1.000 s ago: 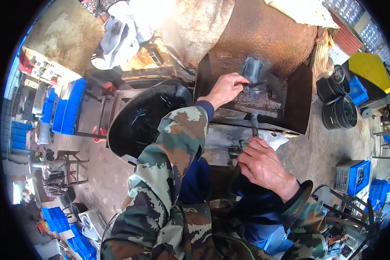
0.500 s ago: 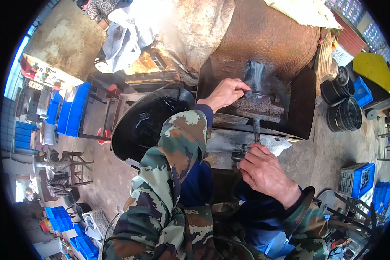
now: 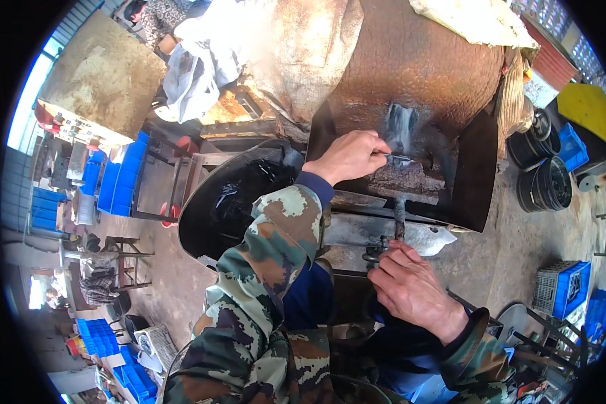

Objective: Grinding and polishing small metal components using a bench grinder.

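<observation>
My left hand [image 3: 353,158] reaches over a dark metal tray [image 3: 475,176], thumb and forefinger pinched on a small thin metal piece [image 3: 402,161]. Just beyond the piece, a bluish-white flame or plume [image 3: 400,126] shows against a brown, scaly surface. Below it, a crusted block [image 3: 404,180] lies in the tray. Closer to me, my right hand [image 3: 414,286] is curled at the near end of an upright metal pipe [image 3: 400,215], beside a dark valve-like fitting [image 3: 376,252]. Whatever lies inside its fingers is hidden.
To the left stands a large black pan [image 3: 198,215] of dark slender pieces. Black buckets [image 3: 544,185] and a blue crate [image 3: 571,289] are on the right. Blue bins [image 3: 122,176] line the left, where a person [image 3: 161,20] sits at the far side.
The whole view has shifted slightly, with the scene lower and to the right. My left hand remains pinched near the flame, and the thin piece shows more clearly. My right hand stays by the pipe.
</observation>
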A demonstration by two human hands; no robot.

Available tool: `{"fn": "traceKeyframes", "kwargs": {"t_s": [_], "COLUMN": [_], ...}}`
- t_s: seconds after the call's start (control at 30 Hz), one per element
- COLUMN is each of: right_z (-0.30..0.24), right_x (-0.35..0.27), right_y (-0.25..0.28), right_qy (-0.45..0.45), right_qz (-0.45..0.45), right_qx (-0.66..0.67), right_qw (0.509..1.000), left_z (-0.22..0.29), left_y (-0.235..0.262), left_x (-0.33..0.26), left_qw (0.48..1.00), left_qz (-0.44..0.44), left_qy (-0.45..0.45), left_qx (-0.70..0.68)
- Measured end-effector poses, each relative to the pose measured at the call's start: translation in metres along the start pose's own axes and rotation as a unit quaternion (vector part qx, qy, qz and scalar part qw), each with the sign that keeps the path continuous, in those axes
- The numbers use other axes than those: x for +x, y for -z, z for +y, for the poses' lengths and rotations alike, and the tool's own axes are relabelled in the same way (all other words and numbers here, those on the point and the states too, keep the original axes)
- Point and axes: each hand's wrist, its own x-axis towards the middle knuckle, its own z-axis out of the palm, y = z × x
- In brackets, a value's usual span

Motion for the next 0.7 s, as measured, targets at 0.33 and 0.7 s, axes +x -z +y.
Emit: {"fn": "traceKeyframes", "kwargs": {"t_s": [0.33, 0.7], "right_z": [0.001, 0.004], "right_x": [-0.012, -0.018], "right_y": [0.018, 0.019], "right_qy": [-0.037, -0.030], "right_qz": [0.025, 0.003], "right_qx": [0.032, 0.035], "right_qw": [0.998, 0.999], "left_z": [-0.008, 0.000], "left_y": [0.014, 0.015], "left_x": [-0.007, -0.009], "left_qw": [0.980, 0.977], "left_qz": [0.015, 0.030], "left_qy": [0.195, 0.199], "left_qx": [0.043, 0.068]}}
